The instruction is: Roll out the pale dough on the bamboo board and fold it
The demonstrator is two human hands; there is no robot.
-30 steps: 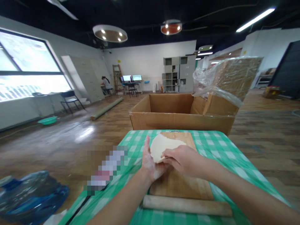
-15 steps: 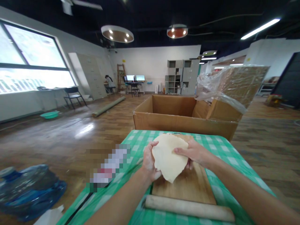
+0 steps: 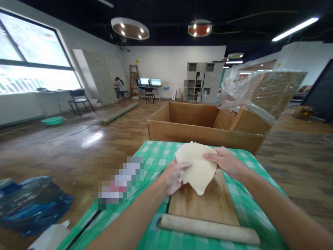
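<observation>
**A:** Where is the workpiece resting, and what is each grip doing?

**B:** The rolled-out dough sheet (image 3: 199, 170) is hanging between both hands, over the far part of the wooden cutting board (image 3: 204, 208). The left grip (image 3: 173, 177) is pinching the sheet's left edge, the thumb lying on the upper face and the fingers curling below. The right grip (image 3: 225, 161) is pinching the right edge, its thumb pressing on top; the fingers beneath are hiding behind the dough, so their exact placement is not showing.

**A:** Is the sheet touching the board?

**B:** Its narrow near tip is drooping toward the wood. Whether the tip is making contact, this view is not settling.

**A:** How is the material likely behaving?

**B:** By judgement, it is behaving as light, limp and soft: sagging wherever support is lacking, and stretching under tension. Pale residue (image 3: 170, 185) is showing on the left fingers, possibly flour, which would be reducing stick.

**A:** Where should an operator be taking hold?

**B:** At opposite edges, with fingers spreading broadly underneath. Avoid pulling on the ragged rim or the tip; thin dough is probably tearing there first.

**A:** What is lying nearby?

**B:** The rolling pin (image 3: 209, 230) is lying crosswise just beside the board's near end, on the cloth-covered surface (image 3: 153, 156).
</observation>
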